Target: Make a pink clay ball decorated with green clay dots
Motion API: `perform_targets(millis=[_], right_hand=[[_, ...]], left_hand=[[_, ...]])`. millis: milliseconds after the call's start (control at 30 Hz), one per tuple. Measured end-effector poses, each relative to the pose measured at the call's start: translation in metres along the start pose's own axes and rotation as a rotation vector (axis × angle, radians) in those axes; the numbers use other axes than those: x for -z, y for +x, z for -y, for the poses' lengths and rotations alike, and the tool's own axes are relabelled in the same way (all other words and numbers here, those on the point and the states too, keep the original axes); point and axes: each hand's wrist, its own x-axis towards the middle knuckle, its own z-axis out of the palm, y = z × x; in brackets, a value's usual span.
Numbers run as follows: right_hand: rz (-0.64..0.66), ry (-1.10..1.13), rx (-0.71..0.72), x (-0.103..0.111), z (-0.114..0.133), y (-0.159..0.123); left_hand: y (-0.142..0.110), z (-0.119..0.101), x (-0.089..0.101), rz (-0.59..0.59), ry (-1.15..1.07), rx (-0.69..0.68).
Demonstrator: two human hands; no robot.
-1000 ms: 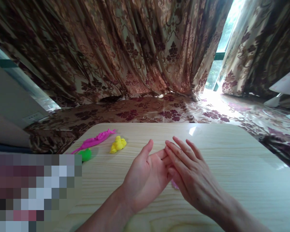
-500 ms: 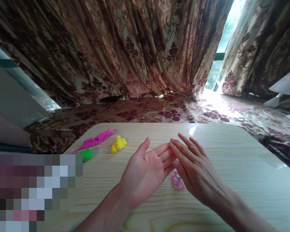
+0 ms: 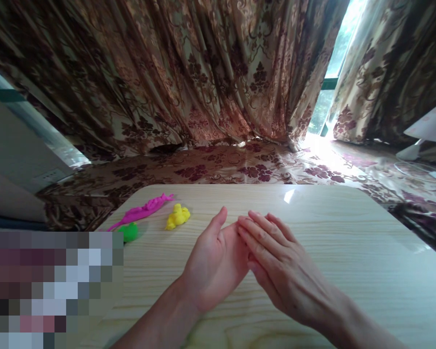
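Note:
My left hand (image 3: 214, 271) lies palm up above the table, its thumb raised apart and its palm flat. Across its fingers, my right hand (image 3: 281, 259) rests palm down with fingers stretched out and close together. The two hands touch; whatever lies between them is hidden. Left of the hands on the table sits a lumpy piece of yellow modelling clay (image 3: 178, 217). Beyond it lies a long magenta strip of clay (image 3: 145, 211), with a green clay lump (image 3: 130, 232) just in front of the strip.
The pale wooden table (image 3: 349, 232) reaches to a ledge covered with patterned cloth (image 3: 218, 167). Patterned curtains (image 3: 210, 72) hang behind. A white lamp (image 3: 428, 126) stands at the far right. At the lower left, a pixelated patch (image 3: 51, 291) covers part of the view.
My right hand has slid left and further over the left fingers. The small green bit at the fingertips and the pink clay piece with green dots are now out of sight.

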Motion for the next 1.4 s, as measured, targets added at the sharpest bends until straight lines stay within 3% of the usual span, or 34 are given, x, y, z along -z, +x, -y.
perform_targets(millis=[167, 367, 500, 700, 1000, 1067, 1133, 1267, 1400], right_hand=[[-0.057, -0.044, -0.069, -0.001, -0.005, -0.001], [0.016, 0.001, 0.000, 0.001, -0.001, -0.002], [-0.094, 0.025, -0.086, -0.001, -0.012, -0.006], [-0.209, 0.175, -0.145, -0.001, -0.020, -0.008], [-0.288, 0.306, -0.231, 0.005, -0.021, -0.007], [-0.220, 0.340, -0.271, 0.009, -0.026, -0.010], [-0.067, 0.385, -0.331, 0.015, -0.030, -0.015], [0.262, 0.419, -0.412, 0.022, -0.035, -0.024], [0.346, 0.395, -0.384, 0.023, -0.032, -0.028]], left_hand=[[-0.001, -0.001, 0.001, 0.007, 0.018, -0.006], [0.000, -0.003, 0.003, -0.002, 0.014, -0.034], [0.001, 0.001, 0.003, 0.004, 0.083, -0.012], [0.000, 0.007, 0.003, -0.030, 0.322, -0.045], [-0.004, 0.020, 0.023, -0.091, 0.836, -0.197], [-0.004, 0.017, 0.021, -0.169, 1.002, -0.242], [-0.003, 0.014, 0.019, -0.230, 1.239, -0.312], [-0.002, 0.015, 0.021, -0.196, 1.673, -0.436], [-0.003, 0.022, 0.027, -0.170, 1.868, -0.402]])
